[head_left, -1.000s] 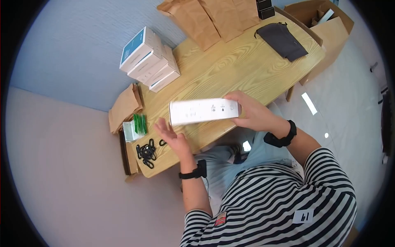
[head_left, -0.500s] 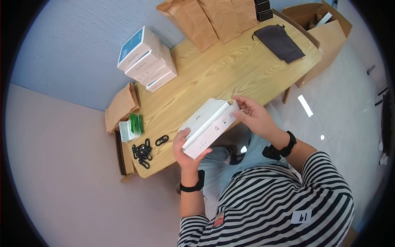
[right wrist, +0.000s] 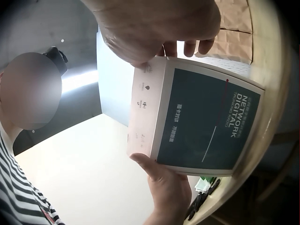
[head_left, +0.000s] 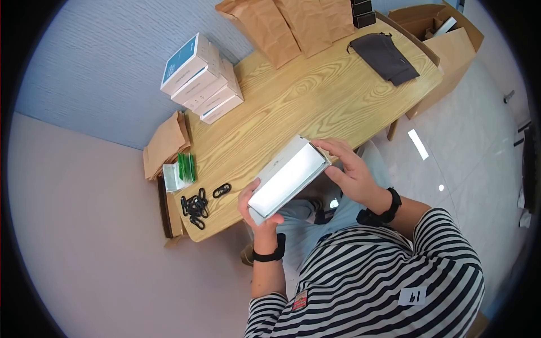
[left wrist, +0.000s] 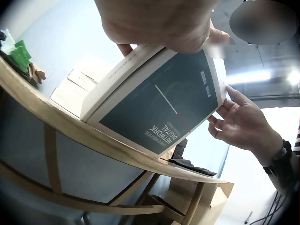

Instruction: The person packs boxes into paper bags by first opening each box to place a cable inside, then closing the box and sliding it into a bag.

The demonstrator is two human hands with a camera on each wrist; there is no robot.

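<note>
A white box (head_left: 290, 174) is held tilted above the table's near edge; its dark teal printed face (left wrist: 164, 103) shows in the left wrist view, and the same box (right wrist: 206, 122) in the right wrist view. My left hand (head_left: 259, 211) grips the box's lower left end, thumb on the near side. At the other end my right hand (head_left: 352, 174) touches the edge with its fingertips, fingers bent slightly and apart from the thumb. In the right wrist view the left hand (right wrist: 166, 192) has its thumb on the box's side.
Stacked white boxes (head_left: 205, 81) stand by the wall, with paper bags (head_left: 282, 31) farther right. Black looped cables (head_left: 195, 207), green packets (head_left: 186, 168) and folded brown paper (head_left: 167, 145) lie left. A dark pouch (head_left: 384, 58) is at the far right, beside an open carton (head_left: 451, 50).
The left hand has taken hold of the box's left end. The box has turned from level to slanting, then rolled to show another face. The right hand's grip has loosened to fingertip contact.
</note>
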